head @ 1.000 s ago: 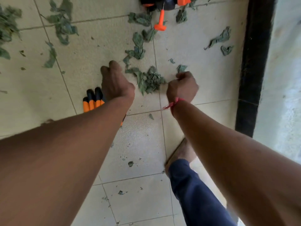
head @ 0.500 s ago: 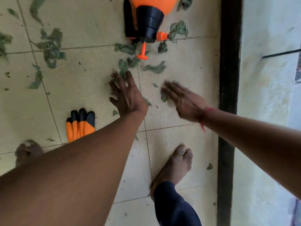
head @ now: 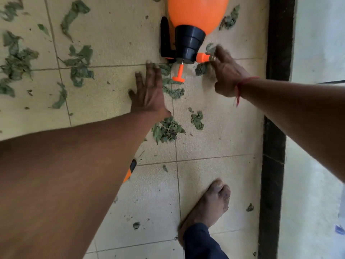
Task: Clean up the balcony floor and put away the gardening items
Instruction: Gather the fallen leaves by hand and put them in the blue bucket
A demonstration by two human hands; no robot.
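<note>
Upper left of frame: torn leaf scraps [head: 17, 60] lie scattered across the tiled floor [head: 104, 30], uncollected. Lower centre-left: 1 orange-and-black glove [head: 131, 170] shows its tip beside the left forearm and is mostly hidden. Centre: the left hand [head: 149, 90] lies flat on the tile, fingers straight and spread, grasping nothing, fingertips touching leaves below the sprayer [head: 196, 19]. A small gathered pile [head: 167, 129] sits just under the left wrist. Right of centre: the right hand [head: 226, 77] reaches to leaves beside the sprayer's nozzle [head: 204, 57]. Its fingers are blurred, so the grip cannot be determined. Assessment: the leaf-gathering step is in hand, at an early stage. The next move calls for both hands raking scraps inward to the pile without knocking the sprayer.
</note>
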